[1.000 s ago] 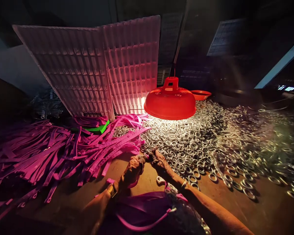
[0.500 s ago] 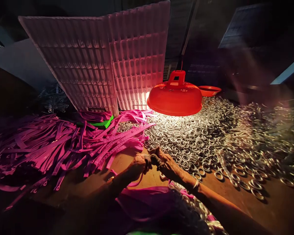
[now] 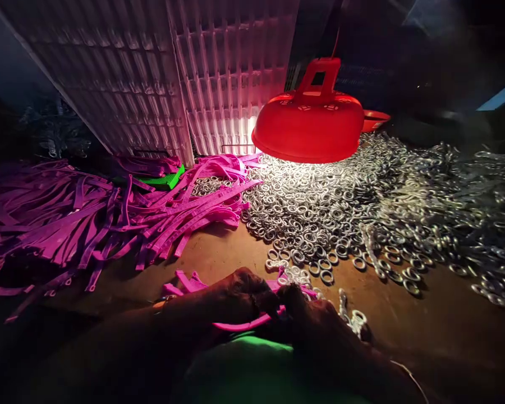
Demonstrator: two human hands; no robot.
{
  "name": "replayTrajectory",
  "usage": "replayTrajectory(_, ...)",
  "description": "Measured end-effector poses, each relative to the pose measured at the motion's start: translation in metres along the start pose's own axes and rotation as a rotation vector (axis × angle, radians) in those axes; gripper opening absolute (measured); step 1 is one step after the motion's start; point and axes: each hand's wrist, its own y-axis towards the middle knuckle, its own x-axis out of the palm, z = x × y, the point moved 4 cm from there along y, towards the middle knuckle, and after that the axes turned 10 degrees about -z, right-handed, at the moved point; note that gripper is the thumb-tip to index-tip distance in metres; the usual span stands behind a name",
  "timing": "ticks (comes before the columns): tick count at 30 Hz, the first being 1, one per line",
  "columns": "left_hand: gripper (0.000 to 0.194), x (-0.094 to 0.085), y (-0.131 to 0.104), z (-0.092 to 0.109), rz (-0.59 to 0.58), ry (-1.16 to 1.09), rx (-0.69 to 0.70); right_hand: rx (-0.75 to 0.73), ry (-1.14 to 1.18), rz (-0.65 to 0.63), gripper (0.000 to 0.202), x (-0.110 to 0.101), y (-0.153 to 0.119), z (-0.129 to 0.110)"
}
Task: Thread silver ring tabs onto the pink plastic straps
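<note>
Brown tabletop, left hand beside right hand — can't tell their grip, pink strap curving just below

Red lampshade (vented at its crown) above heaped metal rings; pink straps piled at left; left hand and right hand close together, in shadow, near the table's front edge.

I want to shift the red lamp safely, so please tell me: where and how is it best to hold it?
I would grip the red lamp by its raised handle, coming from the near side, fingers through the opening. This loop stands up above the wide, rounded body; the bright light below suggests a hot underside.
</note>
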Motion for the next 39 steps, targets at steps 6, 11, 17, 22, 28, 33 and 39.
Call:
replayTrajectory(6, 0.038, 0.023, -0.018, -0.006, -0.072, -0.038, 0.088, 0.012, 0.088, -0.064, 0.024, 0.013, -0.005, -0.014)
replayTrajectory(11, 0.04, 0.029, -0.022, -0.011, 0.003, -0.006, 0.123, -0.029, 0.134, -0.043, 0.026, 0.018, -0.003, -0.015)
replayTrajectory(17, 0.046, 0.031, -0.016, -0.02, 0.003, -0.229, 0.093, -0.083, 0.101, -0.125, 0.017, 0.021, 0.004, -0.02)
replayTrajectory(22, 0.039, 0.036, -0.011, -0.03, -0.071, -0.464, -0.007, -0.039, -0.04, -0.273, 0.033, 0.016, 0.006, -0.03)
replayTrajectory(28, 0.036, 0.025, 0.002, -0.04, 0.005, -0.555, 0.035, 0.019, -0.302, -0.319, 0.032, -0.01, 0.012, -0.049)
replayTrajectory(33, 0.035, 0.02, 0.013, -0.027, 0.046, -0.558, -0.009, 0.127, -0.317, -0.188, 0.033, -0.02, 0.009, -0.038)
replayTrajectory(39, 0.041, 0.027, 0.034, -0.034, 0.103, -0.375, 0.018, -0.043, -0.447, 0.036, 0.029, -0.019, 0.002, -0.024)
